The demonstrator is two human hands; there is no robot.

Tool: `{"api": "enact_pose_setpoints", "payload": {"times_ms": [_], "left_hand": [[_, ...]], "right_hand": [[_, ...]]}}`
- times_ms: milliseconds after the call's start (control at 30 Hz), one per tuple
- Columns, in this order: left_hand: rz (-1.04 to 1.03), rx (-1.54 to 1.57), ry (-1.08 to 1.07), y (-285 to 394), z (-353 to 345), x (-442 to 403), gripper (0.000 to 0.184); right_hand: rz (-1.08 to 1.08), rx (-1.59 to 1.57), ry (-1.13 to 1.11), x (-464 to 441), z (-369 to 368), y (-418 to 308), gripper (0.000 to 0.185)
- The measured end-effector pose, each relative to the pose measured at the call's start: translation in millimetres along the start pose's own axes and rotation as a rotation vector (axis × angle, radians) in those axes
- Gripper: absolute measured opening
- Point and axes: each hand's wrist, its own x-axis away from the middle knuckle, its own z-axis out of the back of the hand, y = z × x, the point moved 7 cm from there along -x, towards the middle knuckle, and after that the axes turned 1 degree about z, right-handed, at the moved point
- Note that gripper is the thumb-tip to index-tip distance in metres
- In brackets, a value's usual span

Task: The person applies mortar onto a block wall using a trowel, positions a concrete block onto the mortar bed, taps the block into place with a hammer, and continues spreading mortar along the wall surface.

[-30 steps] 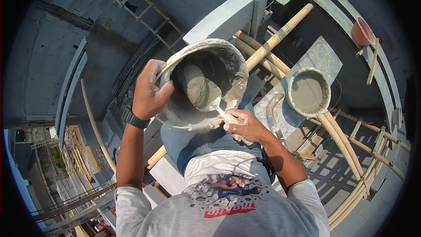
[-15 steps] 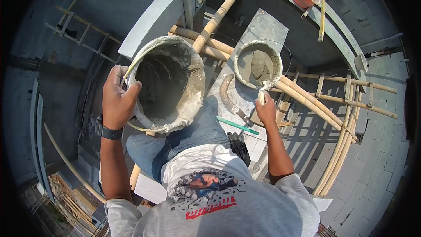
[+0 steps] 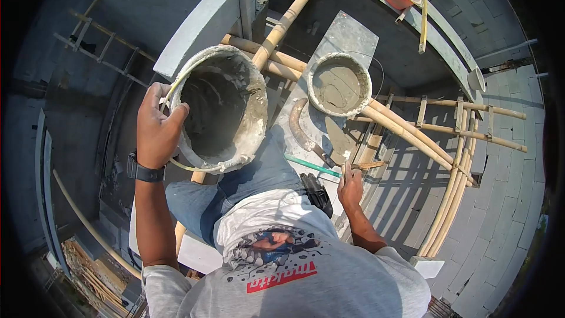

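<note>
The small bucket (image 3: 368, 91) stands on the board (image 3: 356, 30), mortar (image 3: 336, 87) well up its wall, so filling it looks well along. The left hand (image 3: 160, 129) grips the large bucket (image 3: 254, 135) at its rim; what is left inside seems mostly smeared residue. The right hand (image 3: 351, 188) grasps the trowel (image 3: 338, 138), its blade outside both buckets, near the small one.

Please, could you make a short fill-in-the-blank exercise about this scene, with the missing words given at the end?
The ____ hand holds the large bucket.
The other hand holds a ____.
In the view, the small bucket stands to the ____ of the large bucket.

Missing words: left; trowel; right.
</note>
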Motion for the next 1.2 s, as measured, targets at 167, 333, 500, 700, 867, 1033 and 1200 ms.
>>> {"api": "enact_pose_setpoints", "payload": {"times_ms": [167, 333, 500, 700, 867, 1033, 1200], "left_hand": [[-0.146, -0.260, 0.070, 18.8, -6.1, 8.2, 0.025], [-0.157, -0.333, 0.058, 37.5, -24.4, 2.2, 0.025], [-0.148, -0.347, 0.067, 48.2, -29.7, 0.7, 0.026], [-0.197, -0.319, 0.055, 45.5, -33.4, -1.4, 0.025], [-0.133, -0.208, 0.014, 29.0, -14.8, 0.5, 0.024], [-0.189, -0.038, -0.007, 2.4, 8.0, 0.4, 0.036], [0.011, 0.174, -0.130, -26.8, 24.4, 5.8, 0.037]], "right_hand": [[0.112, -0.464, 0.189, -36.5, 8.0, -3.8, 0.050], [-0.449, -1.224, -0.127, -150.4, -32.8, -47.5, 0.033], [-0.471, -1.101, -0.289, -128.1, -71.3, -42.4, 0.054], [-0.433, -0.853, -0.479, -13.6, -36.5, 0.0, 0.059], [-0.118, -0.378, -0.200, -20.5, 25.1, -11.1, 0.043], [0.582, -0.471, -0.275, -59.1, 116.7, -196.6, 0.048], [0.794, -0.182, -0.262, -91.3, 113.2, -334.7, 0.045]]}}
